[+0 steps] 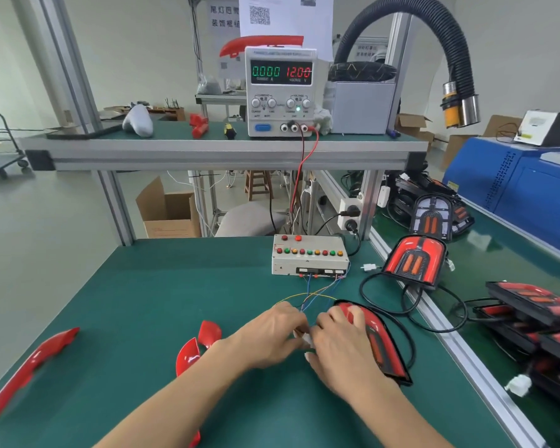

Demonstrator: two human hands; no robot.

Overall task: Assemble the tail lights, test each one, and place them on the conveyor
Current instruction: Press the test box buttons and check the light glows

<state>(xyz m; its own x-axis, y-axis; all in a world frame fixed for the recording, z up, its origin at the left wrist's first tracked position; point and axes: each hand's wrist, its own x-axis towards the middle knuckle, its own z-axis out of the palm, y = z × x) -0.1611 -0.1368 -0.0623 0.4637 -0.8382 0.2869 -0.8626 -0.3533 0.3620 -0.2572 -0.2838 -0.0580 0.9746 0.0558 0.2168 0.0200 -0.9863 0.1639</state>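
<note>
Nearest to us, our two hands meet over the green table (136, 286). Our left hand (272, 334) and right hand (340, 344) both have fingers curled in, pinching a small white connector (305, 338) between them (pretty blurry, so we can't tell if the two halves are mated). The tail light (377, 342) we're working on lies just under and beside our right hand, red lens up, with its black cable (409, 344) looping round its far side.

Left of our hands sit two curved red lens pieces (196, 345), and way over at the left edge a long red trim strip (29, 370).

Thin coloured wires (307, 297) run from our fingers up to the test box (309, 258), the beige one with a row of red, green and amber buttons. Right of it, another tail light (413, 261) rests tilted across the table's aluminium rail.

Past that rail is the conveyor (498, 253) with a stack of more lights (537, 321) and one further back.

Up on the shelf (207, 147), the power supply (280, 92) reads 0.000 and 12.00, with a black hose (434, 27) arching beside it.
</note>
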